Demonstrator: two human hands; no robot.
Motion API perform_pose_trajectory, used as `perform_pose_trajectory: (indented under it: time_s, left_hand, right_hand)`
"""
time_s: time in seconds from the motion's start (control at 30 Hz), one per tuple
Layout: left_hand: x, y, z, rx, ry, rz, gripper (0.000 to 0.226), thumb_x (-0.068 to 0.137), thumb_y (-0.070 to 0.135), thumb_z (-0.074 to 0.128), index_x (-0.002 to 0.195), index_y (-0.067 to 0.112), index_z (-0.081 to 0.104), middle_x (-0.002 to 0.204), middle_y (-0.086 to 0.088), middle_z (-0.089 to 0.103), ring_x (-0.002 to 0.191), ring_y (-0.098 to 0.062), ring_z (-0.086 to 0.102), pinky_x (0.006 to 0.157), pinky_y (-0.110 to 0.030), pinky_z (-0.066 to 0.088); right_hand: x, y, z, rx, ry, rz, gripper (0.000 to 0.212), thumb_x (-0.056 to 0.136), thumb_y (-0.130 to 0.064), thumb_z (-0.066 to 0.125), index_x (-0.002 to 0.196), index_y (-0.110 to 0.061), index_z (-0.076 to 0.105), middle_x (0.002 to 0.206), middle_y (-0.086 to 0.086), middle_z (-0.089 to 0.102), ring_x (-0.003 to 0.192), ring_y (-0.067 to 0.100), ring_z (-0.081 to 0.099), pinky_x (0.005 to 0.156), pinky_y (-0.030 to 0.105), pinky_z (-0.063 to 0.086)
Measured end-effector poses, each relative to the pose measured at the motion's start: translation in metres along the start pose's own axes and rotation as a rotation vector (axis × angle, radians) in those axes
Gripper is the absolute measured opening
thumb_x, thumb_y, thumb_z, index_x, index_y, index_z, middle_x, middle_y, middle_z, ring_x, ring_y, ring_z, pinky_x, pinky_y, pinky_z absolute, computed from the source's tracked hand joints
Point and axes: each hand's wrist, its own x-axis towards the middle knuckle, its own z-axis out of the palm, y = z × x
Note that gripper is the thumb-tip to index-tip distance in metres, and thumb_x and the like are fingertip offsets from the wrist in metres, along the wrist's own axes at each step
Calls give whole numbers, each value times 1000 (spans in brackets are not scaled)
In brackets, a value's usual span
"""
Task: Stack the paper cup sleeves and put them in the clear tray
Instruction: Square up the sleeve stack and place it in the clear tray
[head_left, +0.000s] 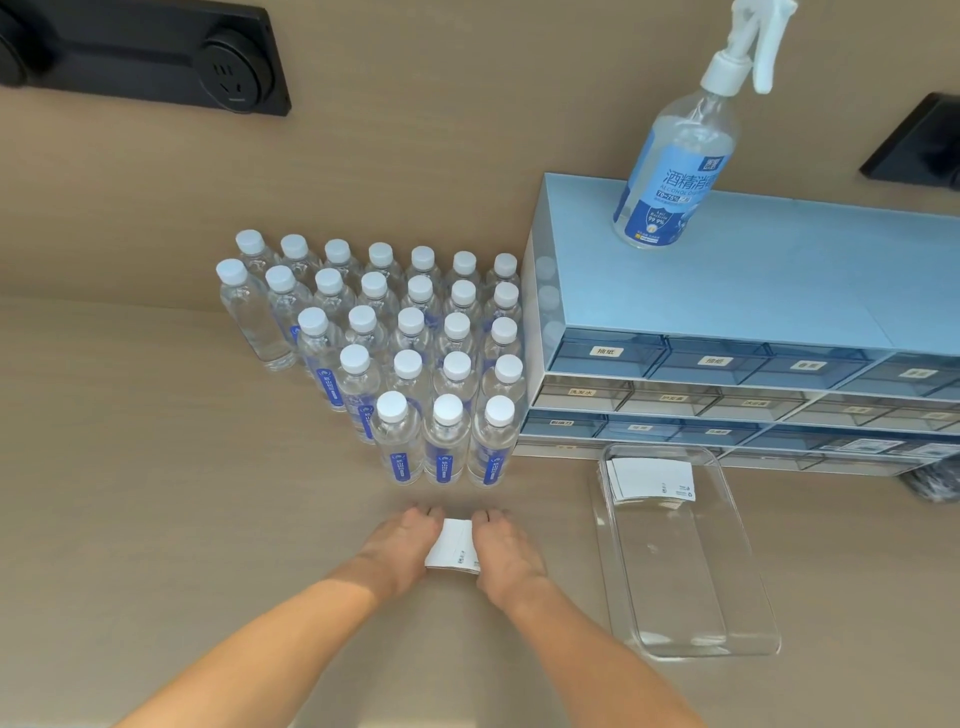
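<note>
A small stack of flat white paper cup sleeves (453, 546) lies on the tan counter. My left hand (400, 551) presses against its left side and my right hand (506, 553) against its right side, fingers curled over the edges. To the right stands the clear tray (691, 587), long and rectangular. Another stack of white sleeves (652, 479) lies in the tray's far end; its near part holds nothing.
Several water bottles (410, 364) with white caps stand in rows just beyond my hands. A blue drawer organiser (753, 364) sits behind the tray, with a spray bottle (675, 171) on top. Black socket panels (145, 57) hang on the wall.
</note>
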Motion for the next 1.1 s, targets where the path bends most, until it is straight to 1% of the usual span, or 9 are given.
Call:
perform_pose_trajectory:
  time_s: [0.17,0.3,0.5,0.7,0.83,0.93,1.0,1.1]
  left_hand:
    - [-1,-3,-2,0,-9,13,33,84,8,63,115,9,50,118,-12,57,114,-31,55,90,-38,49]
    - [-2,-4,-6,6,-13,29,33,83,9,64,113,10,52,117,-12,57,112,-32,56,89,-37,49]
    - [-5,-3,-8,27,-8,78,31,84,9,63,113,10,53,118,-13,58,112,-32,57,88,-36,48]
    - [-5,8,-24,19,-15,118,39,81,17,69,117,13,53,121,-13,55,114,-31,56,90,-34,47]
    - [-6,27,-39,10,23,133,45,79,19,72,119,14,53,124,-11,54,117,-29,54,92,-34,48]
    - [-7,47,-56,22,70,139,42,79,21,73,116,14,55,121,-11,58,112,-29,59,87,-34,50]
    - [-5,63,-68,32,96,138,40,79,21,72,115,13,56,118,-11,60,107,-30,61,86,-37,53]
    - [0,94,-83,51,133,106,45,79,22,73,119,13,55,117,-12,60,108,-29,61,86,-37,53]
  right_hand:
    - [-4,-4,2,15,30,26,46,78,5,67,120,-8,51,125,13,57,119,30,51,94,38,47]
    - [-9,-7,3,32,27,52,43,79,5,65,118,-8,52,123,13,59,118,30,51,93,38,48]
    - [-20,-11,-2,62,21,98,46,77,0,68,119,-9,52,122,12,59,119,30,52,91,38,48]
    - [-33,-2,-17,96,38,153,50,75,-3,73,119,-10,51,120,12,59,116,31,55,90,37,49]
    - [-41,16,-31,87,73,159,51,76,-5,73,122,-10,50,122,12,57,118,31,53,92,37,49]
    - [-46,35,-45,75,122,139,49,77,-5,72,121,-11,50,121,13,57,117,32,54,92,37,48]
    - [-50,50,-56,67,167,110,47,78,-3,70,120,-10,50,120,14,57,116,33,55,92,37,48]
    - [-56,79,-72,38,225,59,47,78,1,69,120,-6,50,120,15,59,117,34,54,93,39,49]
